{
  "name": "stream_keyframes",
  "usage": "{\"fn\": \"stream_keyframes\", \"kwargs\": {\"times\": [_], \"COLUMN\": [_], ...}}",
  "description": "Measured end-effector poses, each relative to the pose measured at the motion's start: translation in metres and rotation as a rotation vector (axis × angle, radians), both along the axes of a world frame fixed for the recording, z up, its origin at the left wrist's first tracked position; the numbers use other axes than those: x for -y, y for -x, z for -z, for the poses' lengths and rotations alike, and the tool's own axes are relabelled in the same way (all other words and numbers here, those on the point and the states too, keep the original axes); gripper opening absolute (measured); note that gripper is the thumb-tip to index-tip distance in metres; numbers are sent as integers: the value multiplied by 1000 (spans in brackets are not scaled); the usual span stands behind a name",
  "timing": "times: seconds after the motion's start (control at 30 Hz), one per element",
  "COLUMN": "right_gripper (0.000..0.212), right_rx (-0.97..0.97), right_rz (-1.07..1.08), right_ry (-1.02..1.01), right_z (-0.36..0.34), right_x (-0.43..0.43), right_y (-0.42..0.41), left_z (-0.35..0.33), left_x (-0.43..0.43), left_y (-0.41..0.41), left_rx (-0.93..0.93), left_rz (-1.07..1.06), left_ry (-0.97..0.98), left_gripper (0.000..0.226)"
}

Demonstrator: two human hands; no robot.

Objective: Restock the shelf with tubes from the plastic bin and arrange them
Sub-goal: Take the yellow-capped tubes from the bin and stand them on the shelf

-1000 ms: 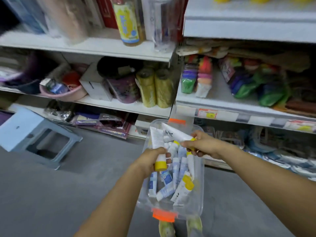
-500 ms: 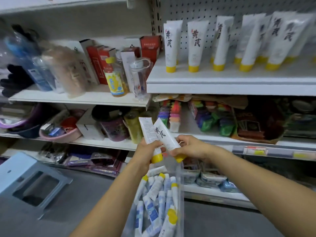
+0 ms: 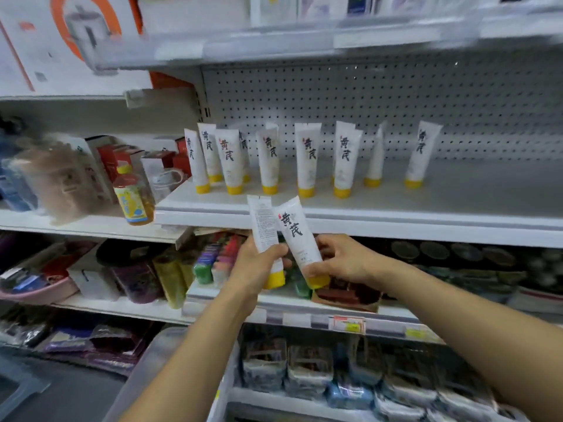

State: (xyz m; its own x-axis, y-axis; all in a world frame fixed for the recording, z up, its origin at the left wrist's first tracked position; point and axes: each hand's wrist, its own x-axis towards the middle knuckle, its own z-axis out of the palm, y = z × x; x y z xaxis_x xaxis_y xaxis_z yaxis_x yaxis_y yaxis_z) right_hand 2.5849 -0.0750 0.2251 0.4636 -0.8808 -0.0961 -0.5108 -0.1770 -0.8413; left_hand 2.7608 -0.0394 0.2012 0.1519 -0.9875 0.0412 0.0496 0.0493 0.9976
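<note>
Now at lower left we see the plastic bin (image 3: 158,357); our left hand (image 3: 254,269) curls round one white tube (image 3: 263,226), our right hand (image 3: 344,260) pinches a second tube (image 3: 297,236) just beside it, both caps down, just below the shelf (image 3: 396,223) where the standing tubes (image 3: 306,159) line up.

White bodies, yellow caps and black brush lettering on the tubes (image 3: 307,159) along the white shelf (image 3: 457,193) (pale grey pegboard (image 3: 365,95) dotted with holes behind that shelf), red boxes (image 3: 112,156) and an amber, yellow-capped bottle (image 3: 132,196) left of it.
</note>
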Motion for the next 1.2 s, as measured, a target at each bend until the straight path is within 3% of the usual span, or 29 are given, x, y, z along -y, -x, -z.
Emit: {"fn": "stream_keyframes", "kwargs": {"times": [0.13, 0.27, 0.4, 0.53, 0.77, 1.2], "right_gripper": [42, 43, 47, 53, 48, 50], "right_rx": [105, 171, 167, 113, 13, -59], "right_rz": [125, 298, 448, 554, 564, 539], "right_ry": [121, 267, 293, 306, 317, 295], "right_z": [-23, -45, -49, -38, -38, -40], "right_x": [22, 50, 85, 118, 138, 143], "right_y": [55, 92, 114, 117, 111, 114], "left_z": [-15, -33, -38, -40, -44, -51], "left_x": [15, 27, 37, 44, 57, 64], "left_y": [46, 78, 89, 85, 83, 108], "left_rx": [15, -172, -92, 19, 39, 61], "left_rz": [-67, -75, -81, -52, -95, -148], "left_ry": [-41, -118, -100, -85, -19, 30], "left_gripper": [25, 9, 12, 34, 47, 48]}}
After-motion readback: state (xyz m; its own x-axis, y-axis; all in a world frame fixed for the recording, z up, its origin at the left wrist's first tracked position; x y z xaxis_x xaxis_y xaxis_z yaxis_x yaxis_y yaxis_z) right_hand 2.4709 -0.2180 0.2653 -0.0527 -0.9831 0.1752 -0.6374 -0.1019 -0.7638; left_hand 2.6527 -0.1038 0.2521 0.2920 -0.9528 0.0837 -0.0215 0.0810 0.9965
